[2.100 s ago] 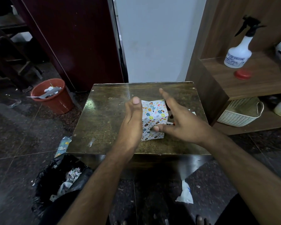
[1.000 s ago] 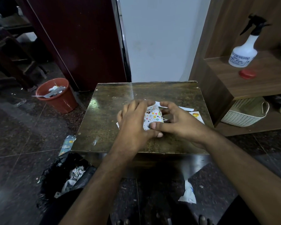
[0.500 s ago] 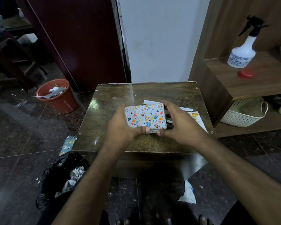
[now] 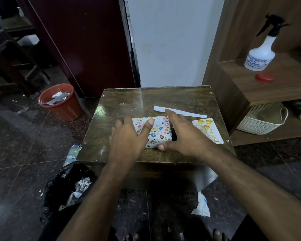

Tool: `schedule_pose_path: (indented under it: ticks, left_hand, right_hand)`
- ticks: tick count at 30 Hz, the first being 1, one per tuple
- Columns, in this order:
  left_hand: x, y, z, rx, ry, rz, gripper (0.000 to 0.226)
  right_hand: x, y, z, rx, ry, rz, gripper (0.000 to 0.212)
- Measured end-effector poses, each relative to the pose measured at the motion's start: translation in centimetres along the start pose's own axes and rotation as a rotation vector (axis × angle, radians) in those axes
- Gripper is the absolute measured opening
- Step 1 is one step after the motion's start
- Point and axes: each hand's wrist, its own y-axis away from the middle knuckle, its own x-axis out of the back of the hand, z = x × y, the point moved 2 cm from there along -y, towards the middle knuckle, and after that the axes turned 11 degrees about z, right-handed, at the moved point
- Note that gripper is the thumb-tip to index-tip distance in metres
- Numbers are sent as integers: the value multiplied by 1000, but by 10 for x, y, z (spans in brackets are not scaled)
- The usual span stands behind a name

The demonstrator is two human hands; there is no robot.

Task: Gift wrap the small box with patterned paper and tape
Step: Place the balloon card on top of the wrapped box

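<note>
At the far left a terracotta-coloured bucket (image 4: 63, 101) stands on the dark floor with scraps of paper in it, and nearer the person a black rubbish bag (image 4: 63, 190) lies open beside the table (image 4: 122, 103). The left hand (image 4: 129, 138) rests over the left end of the wrapped box (image 4: 157, 132), its fingers (image 4: 117, 124) spread and fairly straight, the thumb lying flat on the top of the box. The box, covered in white paper printed with coloured eggs and hearts, lies flat near the middle of the table. The right hand (image 4: 184, 134) is at the right end of the box, fingers straight and held together along that end, the thumb touching the box's near right corner. Behind this hand lies a white paper strip (image 4: 184, 113), and just right of it a birthday card (image 4: 210, 131) with gold lettering. On the wooden shelf (image 4: 276, 86) at the right stand a white spray bottle (image 4: 261, 54) and a red lid (image 4: 265, 78), with a cream woven basket (image 4: 261, 120) below.
</note>
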Motion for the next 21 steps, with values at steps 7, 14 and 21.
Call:
schedule_pose_path:
  ticks: [7,14,21]
  left_hand:
    - [-8,8,37,-271,23,162,58]
    - [-44,14,69,-311,46,116,45]
    - [-75,27,93,-480,-50,-43,41]
  right_hand:
    - [33,-2,31,-73,-181,435,48]
    - [54,5,66,-235,-125,412,31]
    - [67,20,84,-388,146,122,59]
